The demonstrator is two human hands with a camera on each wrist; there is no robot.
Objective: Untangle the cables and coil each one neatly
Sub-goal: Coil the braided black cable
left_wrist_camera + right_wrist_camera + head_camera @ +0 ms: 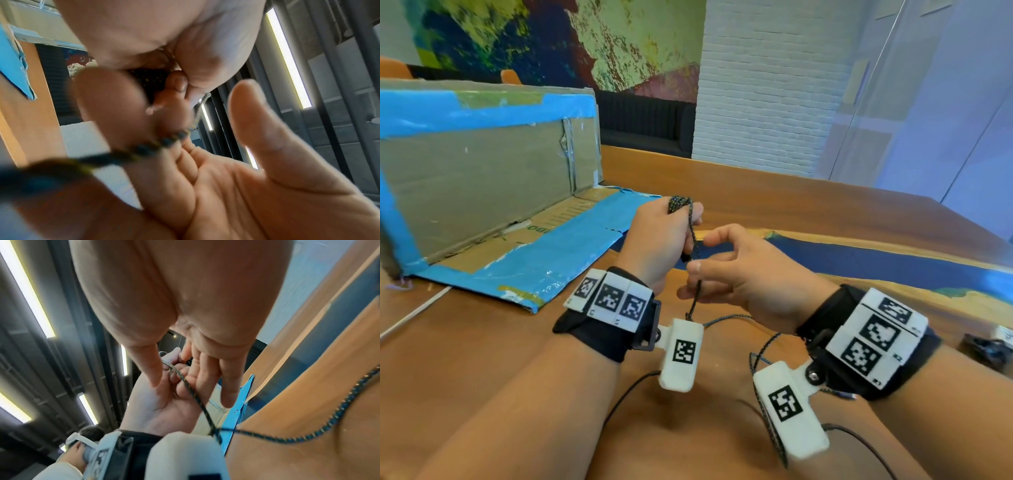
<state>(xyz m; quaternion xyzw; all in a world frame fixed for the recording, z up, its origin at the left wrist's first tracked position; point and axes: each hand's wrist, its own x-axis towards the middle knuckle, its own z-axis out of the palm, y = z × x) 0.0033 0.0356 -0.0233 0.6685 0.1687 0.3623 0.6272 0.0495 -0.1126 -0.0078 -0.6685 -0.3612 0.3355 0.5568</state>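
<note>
- The cable (693,236) was thin, dark and braided. I judged it light, soft and bendy, a bit slippery.
- My left hand (657,240) was closed around a small bundle of its loops, held up above the wooden table (808,205).
- My right hand (732,274) was half open, and the strand ran down past its fingertips; I could not tell if they pinched it.
- I would take hold just under the bundle.
- I counted one cable, one cardboard box (482,164), two hands.

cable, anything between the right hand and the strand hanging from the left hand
Nothing visible. The right hand already pinches the cable just below the left hand, which grips the coiled part.
</note>
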